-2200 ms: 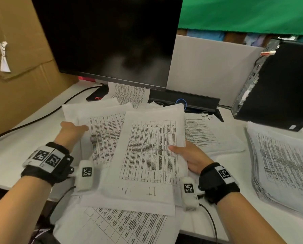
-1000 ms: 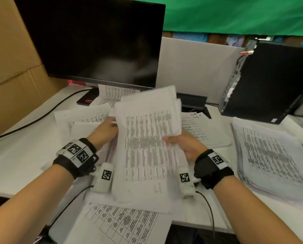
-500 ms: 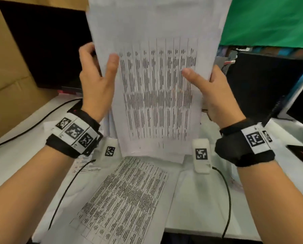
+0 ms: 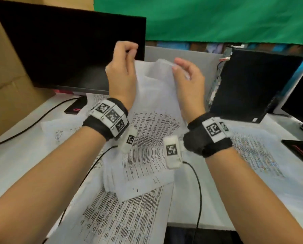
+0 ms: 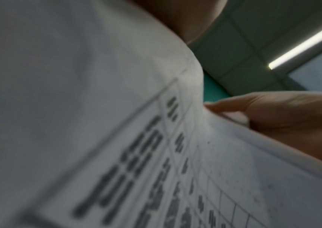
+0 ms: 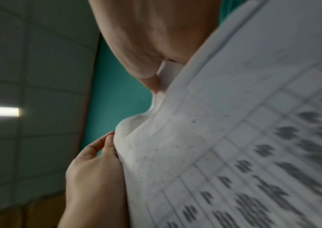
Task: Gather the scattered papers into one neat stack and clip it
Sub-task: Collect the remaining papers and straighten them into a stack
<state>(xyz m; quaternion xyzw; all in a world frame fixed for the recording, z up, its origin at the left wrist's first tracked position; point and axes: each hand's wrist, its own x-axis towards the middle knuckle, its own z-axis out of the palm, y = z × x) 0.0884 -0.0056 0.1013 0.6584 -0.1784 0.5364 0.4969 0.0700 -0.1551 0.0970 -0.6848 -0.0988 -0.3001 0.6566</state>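
A bundle of printed table sheets (image 4: pixel 152 131) stands tilted on its lower edge, which rests on a loose printed sheet (image 4: pixel 122 219) at the desk's front. My left hand (image 4: pixel 129 55) pinches the bundle's top left corner with curled fingers. My right hand (image 4: pixel 177 66) pinches the top right corner, thumb on the near face. The bundle's top edge sags between the two hands. In the left wrist view the bundle (image 5: pixel 117 138) fills the frame, with my right hand (image 5: pixel 269 114) on its edge. The right wrist view shows my left hand (image 6: pixel 105 148) at the bundle's (image 6: pixel 234 154) crumpled corner. No clip shows.
A dark monitor (image 4: pixel 68 50) stands behind my left hand and a black computer case (image 4: pixel 252 81) at the back right. A thick pile of printed sheets (image 4: pixel 256 152) lies on the right. More loose sheets (image 4: pixel 62 127) and a black cable (image 4: pixel 32 124) lie on the left. Cardboard (image 4: pixel 6 85) lines the left side.
The bundle came off the desk, was held high in front of me, and has now dropped so its lower edge rests on the desk. Both hands slid up to its top corners.
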